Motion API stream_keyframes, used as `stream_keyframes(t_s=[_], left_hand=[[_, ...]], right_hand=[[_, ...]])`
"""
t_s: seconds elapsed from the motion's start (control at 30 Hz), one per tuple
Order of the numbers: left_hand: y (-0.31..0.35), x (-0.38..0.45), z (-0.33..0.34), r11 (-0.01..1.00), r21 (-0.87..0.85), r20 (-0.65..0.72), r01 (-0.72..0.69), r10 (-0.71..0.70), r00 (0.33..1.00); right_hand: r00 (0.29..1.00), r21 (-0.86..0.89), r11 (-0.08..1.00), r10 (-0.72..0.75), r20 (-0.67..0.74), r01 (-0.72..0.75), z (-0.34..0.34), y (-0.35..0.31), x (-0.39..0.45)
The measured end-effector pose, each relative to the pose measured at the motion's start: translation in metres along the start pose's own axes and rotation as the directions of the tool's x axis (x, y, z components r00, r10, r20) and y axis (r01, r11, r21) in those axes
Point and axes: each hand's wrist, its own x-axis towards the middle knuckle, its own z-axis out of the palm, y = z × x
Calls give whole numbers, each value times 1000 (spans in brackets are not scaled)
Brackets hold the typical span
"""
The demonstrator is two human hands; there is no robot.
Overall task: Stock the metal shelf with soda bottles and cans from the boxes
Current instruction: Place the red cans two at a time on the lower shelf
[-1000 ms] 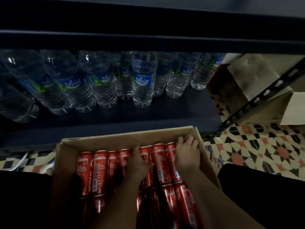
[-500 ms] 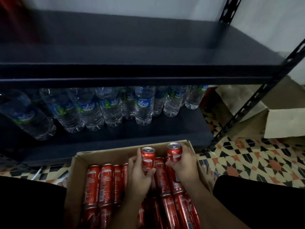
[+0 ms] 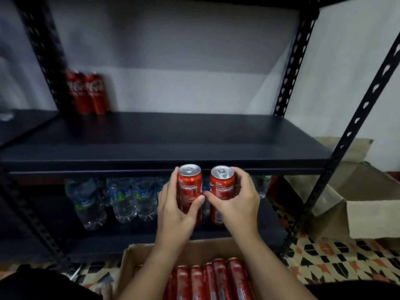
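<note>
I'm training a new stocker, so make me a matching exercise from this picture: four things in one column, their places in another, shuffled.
Things:
1. water bottles
2. two cans at the back
3. can with silver top nearest the picture's left
4. lying cans

Places:
A. in the cardboard box
B. lower shelf
C. in the left hand
D. middle shelf, left rear corner

Pairs: 1-B, 2-D, 3-C, 4-A
</note>
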Motion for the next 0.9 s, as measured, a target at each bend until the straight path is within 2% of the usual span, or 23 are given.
stream_keyframes(t_s=[0.17, 0.3, 0.53, 0.9], left_hand=[[50, 51, -33, 990, 36, -97, -134, 137, 986], [71, 89, -52, 979, 69, -165, -192, 201, 966], [62, 145, -62, 981, 115, -188, -155, 175, 966], [22, 194, -51, 979, 158, -134, -129, 151, 979]], right_hand=[[994, 133, 987, -87, -71, 95, 1, -62, 40], [983, 129, 977, -158, -98, 170, 8, -95, 77], [989, 90, 986, -139, -46, 142, 41, -100, 125], [994, 106, 988, -108, -12, 109, 85, -82, 161]])
